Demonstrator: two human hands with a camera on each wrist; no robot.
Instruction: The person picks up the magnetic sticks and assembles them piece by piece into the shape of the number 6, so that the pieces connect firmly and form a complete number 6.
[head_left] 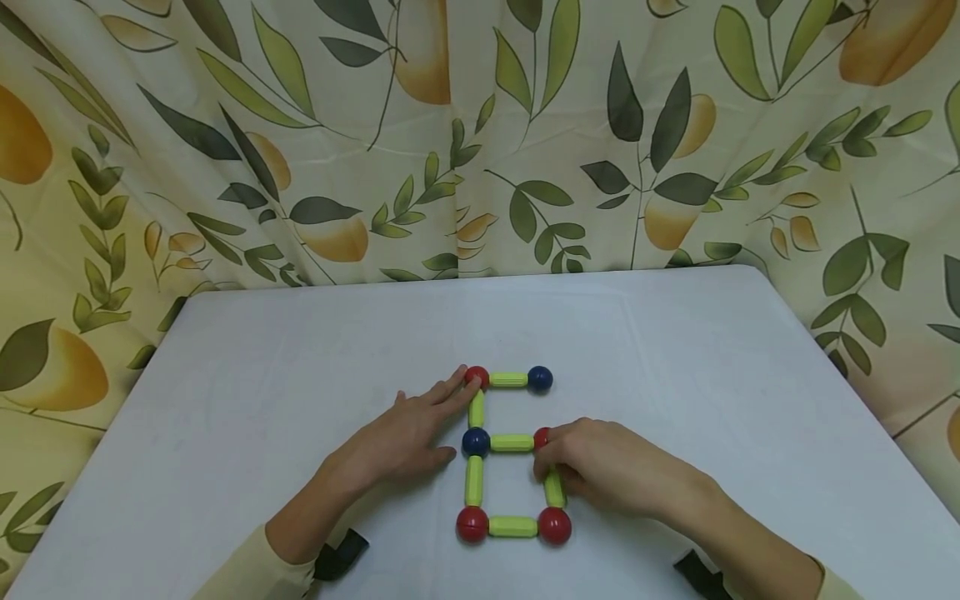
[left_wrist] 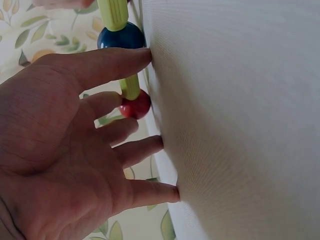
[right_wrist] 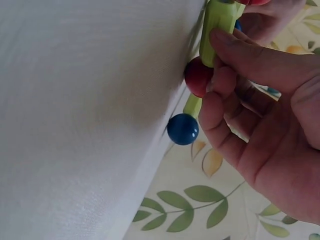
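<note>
On the white table lies a flat figure of yellow-green rods joined by red and blue balls. My left hand (head_left: 405, 435) has its fingers extended, fingertips touching the upper-left red ball (head_left: 478, 377); its thumb lies beside the middle-left blue ball (head_left: 476, 442). With my right hand (head_left: 615, 468) I pinch the right-hand upright rod (right_wrist: 218, 17), thumb on its side, fingers curled by the middle-right red ball (right_wrist: 197, 77). This rod joins that ball to the lower-right red ball (head_left: 555, 526). The rod's upper part is hidden in the head view.
From the upper-left ball a rod (head_left: 508, 380) leads to a blue ball (head_left: 540, 379) at its right end. Another red ball (head_left: 472, 525) forms the lower-left corner. A leaf-and-fruit patterned curtain (head_left: 525, 167) hangs behind the white table (head_left: 300, 350).
</note>
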